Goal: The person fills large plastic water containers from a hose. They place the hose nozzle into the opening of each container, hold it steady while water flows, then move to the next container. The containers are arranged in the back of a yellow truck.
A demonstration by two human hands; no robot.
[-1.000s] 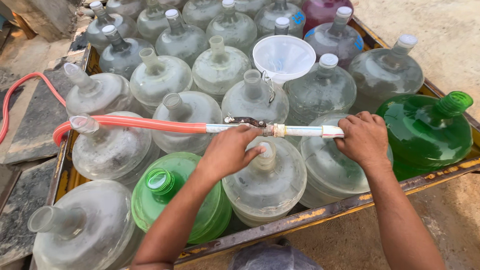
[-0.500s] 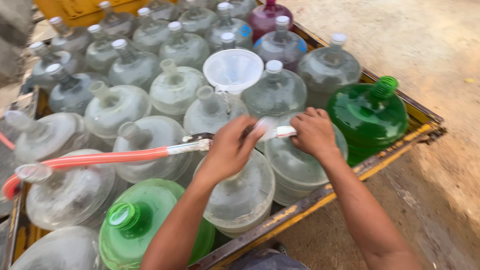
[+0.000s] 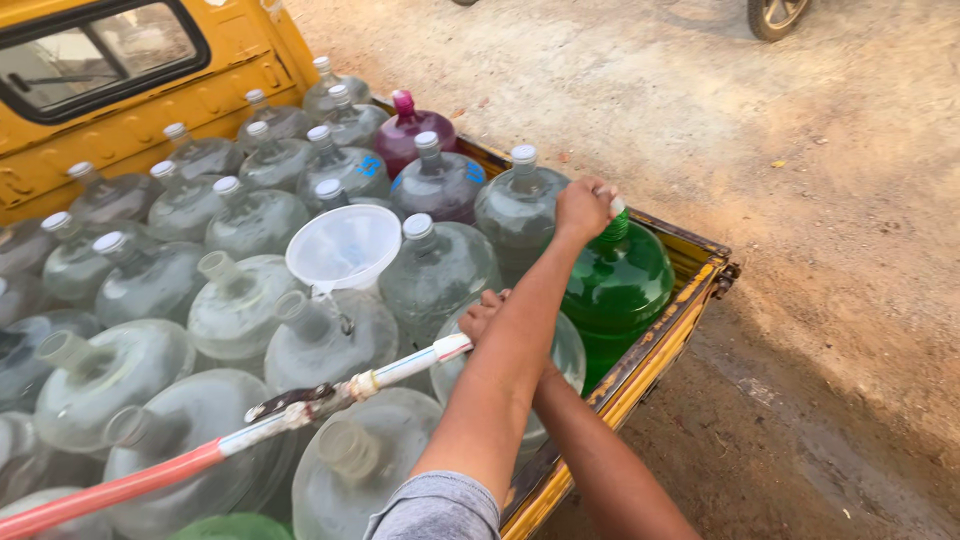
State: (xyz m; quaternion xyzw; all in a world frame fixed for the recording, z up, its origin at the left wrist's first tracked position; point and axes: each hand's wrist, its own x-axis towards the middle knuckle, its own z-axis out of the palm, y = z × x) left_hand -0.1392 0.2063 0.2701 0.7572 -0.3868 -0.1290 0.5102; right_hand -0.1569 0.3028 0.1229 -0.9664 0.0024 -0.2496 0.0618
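Note:
My left hand (image 3: pixel 583 207) reaches across my right arm and closes over the cap of the green bottle (image 3: pixel 620 285) at the truck bed's right edge. A bit of white shows at its fingers. My right hand (image 3: pixel 484 312), mostly hidden behind the left forearm, grips the white end of a pipe (image 3: pixel 405 366). The pipe runs left through a metal valve (image 3: pixel 290 402) into an orange hose (image 3: pixel 110 490). A white funnel (image 3: pixel 343 247) sits in the neck of a clear bottle (image 3: pixel 318 345).
Several large clear bottles (image 3: pixel 150 285), some capped and some uncapped, and a dark red one (image 3: pixel 412 130) fill the yellow truck bed (image 3: pixel 650 365). The yellow cab (image 3: pixel 120 110) stands behind. Dirt ground lies to the right, with a wheel (image 3: pixel 775 15) at the top.
My left hand has left the valve and crossed over to the green bottle's cap. My right hand still holds the pipe end. The view has swung right, toward the ground.

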